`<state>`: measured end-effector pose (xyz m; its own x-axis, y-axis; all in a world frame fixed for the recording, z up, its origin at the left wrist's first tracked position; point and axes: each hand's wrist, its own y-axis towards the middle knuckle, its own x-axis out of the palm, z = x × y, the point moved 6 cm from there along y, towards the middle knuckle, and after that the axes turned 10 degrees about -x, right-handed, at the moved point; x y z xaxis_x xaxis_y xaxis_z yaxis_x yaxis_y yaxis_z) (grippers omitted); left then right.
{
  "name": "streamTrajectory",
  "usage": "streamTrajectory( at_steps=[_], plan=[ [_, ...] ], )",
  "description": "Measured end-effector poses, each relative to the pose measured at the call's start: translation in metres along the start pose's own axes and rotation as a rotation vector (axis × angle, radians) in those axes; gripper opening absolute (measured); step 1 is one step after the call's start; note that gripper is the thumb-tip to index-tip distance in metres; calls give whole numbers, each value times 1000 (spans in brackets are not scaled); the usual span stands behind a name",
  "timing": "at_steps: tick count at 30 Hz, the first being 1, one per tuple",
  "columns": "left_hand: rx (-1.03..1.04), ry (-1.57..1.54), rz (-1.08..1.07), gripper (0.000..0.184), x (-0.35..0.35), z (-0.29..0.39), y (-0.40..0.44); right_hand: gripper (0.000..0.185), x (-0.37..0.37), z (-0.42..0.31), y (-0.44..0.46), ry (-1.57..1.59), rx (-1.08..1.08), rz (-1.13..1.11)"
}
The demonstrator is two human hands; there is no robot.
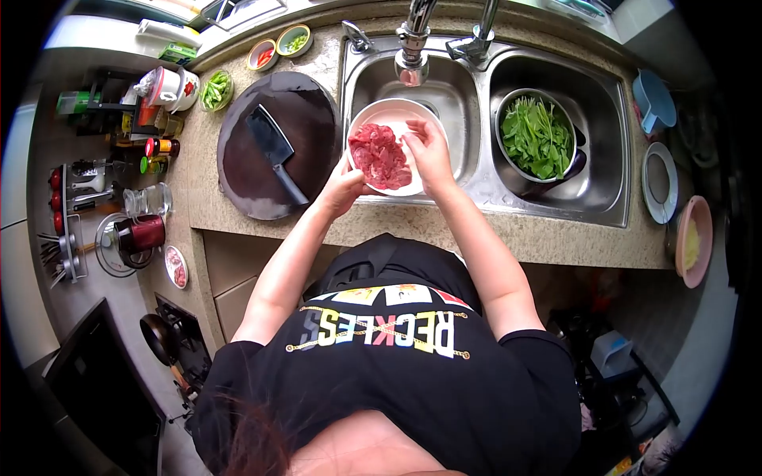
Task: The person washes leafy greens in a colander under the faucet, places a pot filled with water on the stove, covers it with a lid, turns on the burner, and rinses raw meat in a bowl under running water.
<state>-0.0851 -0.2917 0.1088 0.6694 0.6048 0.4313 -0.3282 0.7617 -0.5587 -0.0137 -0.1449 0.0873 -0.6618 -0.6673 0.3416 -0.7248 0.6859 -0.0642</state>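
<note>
My left hand (344,190) is closed on the near left rim of a white bowl (425,116), thumb inside the edge. Raw red sliced meat (381,157) lies in a heap within the bowl. Over the bowl's right side is my right hand (429,152), fingers curved and thumb apart from them, close to the meat; nothing shows between them. The bowl sits over the near part of the left sink basin (464,95). Left of it, a cleaver (271,141) rests on a round dark chopping board (317,103), its handle toward me.
In the right basin (599,103) stands a metal pot (570,131) of leafy greens (536,139), with dark eggplants (578,164) beside it. A faucet (413,47) overhangs the left basin. Small bowls of cut peppers (216,90) line the back left. A pink basin (695,242) stands far right.
</note>
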Motion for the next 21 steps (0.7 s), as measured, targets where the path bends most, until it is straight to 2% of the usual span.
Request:
streamTrajectory(
  at_steps=[3,5,9,12,16,17,18,20,21],
  plan=[
    [42,3,-6,76,5,7,-4,28,-11,-3,-10,-87,12,2],
    [50,25,3,77,6,8,-5,29,-4,-16,-16,-636,-185,-196],
    [66,-51,-41,77,3,0,-2,28,8,-13,-17,-585,-133,-275],
    [30,-70,-61,76,1,-6,-3,15,8,-26,-12,-749,-287,-142],
    [-10,-136,-111,75,4,-13,-3,27,14,-39,-7,-794,-358,-107],
    [-8,-124,-118,75,7,-14,-3,27,23,-48,-12,-951,-268,-205],
    [-8,-111,-124,75,9,-15,-4,27,23,-45,-15,-954,-268,-210],
    [-11,-110,-130,74,10,-15,-2,28,30,-46,-20,-1125,-446,-251],
    [-7,-116,-134,74,12,-13,-3,20,30,-51,-23,-1185,-499,-296]
  ],
)
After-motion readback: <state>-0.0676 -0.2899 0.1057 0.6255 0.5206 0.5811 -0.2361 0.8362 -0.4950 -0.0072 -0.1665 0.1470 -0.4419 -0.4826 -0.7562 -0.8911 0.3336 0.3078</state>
